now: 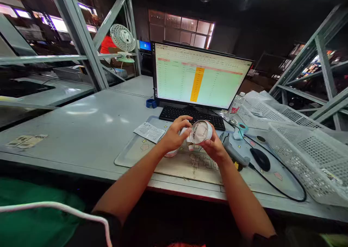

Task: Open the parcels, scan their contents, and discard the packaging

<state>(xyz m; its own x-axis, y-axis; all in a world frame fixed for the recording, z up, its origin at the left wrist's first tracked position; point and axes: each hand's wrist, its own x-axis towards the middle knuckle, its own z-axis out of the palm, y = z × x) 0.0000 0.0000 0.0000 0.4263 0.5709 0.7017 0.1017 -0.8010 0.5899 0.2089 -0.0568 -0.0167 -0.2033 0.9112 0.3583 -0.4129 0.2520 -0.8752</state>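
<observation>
My right hand is closed around a white round container, its flat end tilted up toward me. Lettering shows inside the shiny rim, too small to read. My left hand is just left of that rim, fingers bent and apart; whether a fingertip touches it I cannot make out. Partly hidden below my left palm, a white and red round object stands on the patterned desk mat. A small white piece with a pinkish end shows under the container.
Behind my hands are a black keyboard and a monitor with a spreadsheet. A printed packet lies left. At right are a grey handheld scanner, a black mouse, a cable and white perforated baskets. A blue tape roll sits behind.
</observation>
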